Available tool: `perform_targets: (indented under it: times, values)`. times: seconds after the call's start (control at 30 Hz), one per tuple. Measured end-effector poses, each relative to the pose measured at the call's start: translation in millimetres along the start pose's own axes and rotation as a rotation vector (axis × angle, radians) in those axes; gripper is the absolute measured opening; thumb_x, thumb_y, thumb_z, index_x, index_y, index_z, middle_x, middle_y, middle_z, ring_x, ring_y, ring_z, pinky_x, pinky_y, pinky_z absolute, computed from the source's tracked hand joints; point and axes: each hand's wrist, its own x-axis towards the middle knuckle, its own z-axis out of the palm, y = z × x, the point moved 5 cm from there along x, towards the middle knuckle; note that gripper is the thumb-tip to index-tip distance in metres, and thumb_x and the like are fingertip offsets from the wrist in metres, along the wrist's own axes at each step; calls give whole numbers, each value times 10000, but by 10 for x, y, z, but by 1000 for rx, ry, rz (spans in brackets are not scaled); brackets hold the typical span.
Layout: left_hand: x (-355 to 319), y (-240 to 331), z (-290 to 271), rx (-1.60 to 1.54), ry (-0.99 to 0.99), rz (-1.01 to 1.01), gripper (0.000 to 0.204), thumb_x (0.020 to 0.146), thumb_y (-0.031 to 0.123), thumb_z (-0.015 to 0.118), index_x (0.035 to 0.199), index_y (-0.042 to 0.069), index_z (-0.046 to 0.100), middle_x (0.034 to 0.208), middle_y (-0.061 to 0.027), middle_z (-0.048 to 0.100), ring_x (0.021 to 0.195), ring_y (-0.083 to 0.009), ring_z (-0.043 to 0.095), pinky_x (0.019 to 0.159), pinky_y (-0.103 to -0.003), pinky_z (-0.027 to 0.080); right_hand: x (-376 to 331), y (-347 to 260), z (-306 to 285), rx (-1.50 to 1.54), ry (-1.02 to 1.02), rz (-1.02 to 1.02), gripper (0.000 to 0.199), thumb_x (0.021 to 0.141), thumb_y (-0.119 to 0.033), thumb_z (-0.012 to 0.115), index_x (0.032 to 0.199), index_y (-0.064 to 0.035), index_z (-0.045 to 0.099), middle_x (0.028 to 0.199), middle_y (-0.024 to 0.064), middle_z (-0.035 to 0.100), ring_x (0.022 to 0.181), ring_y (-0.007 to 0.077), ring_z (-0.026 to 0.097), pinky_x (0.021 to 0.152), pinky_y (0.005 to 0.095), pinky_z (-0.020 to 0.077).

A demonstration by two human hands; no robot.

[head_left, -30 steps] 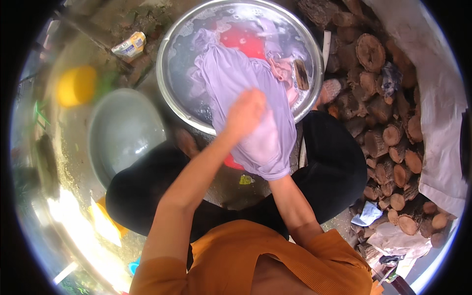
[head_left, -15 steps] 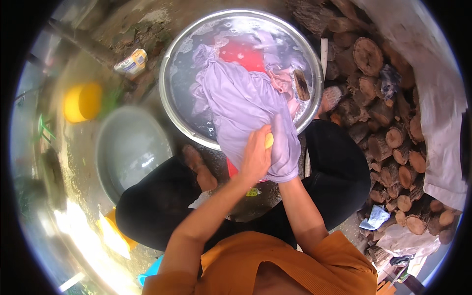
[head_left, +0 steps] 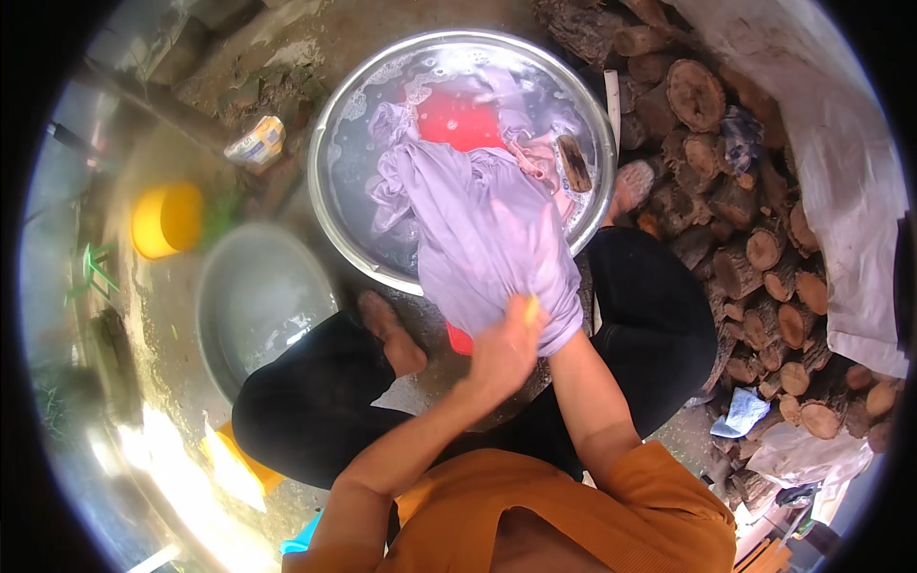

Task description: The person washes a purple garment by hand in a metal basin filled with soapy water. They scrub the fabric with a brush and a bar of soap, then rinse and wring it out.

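Observation:
A wet lavender garment hangs over the near rim of a large metal basin of soapy water. My left hand, blurred with motion, presses a small yellow piece, apparently soap, against the garment's lower edge. My right forearm reaches up under that same edge. The right hand itself is covered by the cloth bunched around it. A red cloth and a pinkish one lie in the water behind the garment, with a dark brush beside them.
A smaller grey basin holding a little water stands to the left, with a yellow cup beyond it. A crumpled packet lies on the ground. Stacked firewood logs and a white sheet fill the right side. My black-trousered knees flank the basin.
My left hand has slid down the lavender garment toward my body, from its middle to its lower edge. The garment now lies more spread over the basin rim.

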Motion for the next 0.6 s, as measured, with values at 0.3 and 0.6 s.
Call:
perform_targets:
  times: [0.3, 0.6]
  values:
    - [1178, -270, 107, 188, 167, 464, 278, 967, 243, 484, 1167, 67, 564, 1318, -237, 550, 1285, -481, 450, 1160, -567, 184, -293, 334, -54, 586, 240, 38, 463, 1020, -300, 432, 1426, -77, 425, 1503, 109, 393, 1436, 212, 309, 1184, 378, 229]
    - [1020, -208, 25, -67, 163, 404, 164, 932, 120, 524, 1079, 93, 591, 1111, -141, 634, 1106, -380, 562, 940, -552, 414, -252, 313, 205, 764, 301, 41, 507, 1020, -421, 480, 1351, -37, 474, 1384, 129, 507, 1250, 205, 507, 1066, 336, 397]
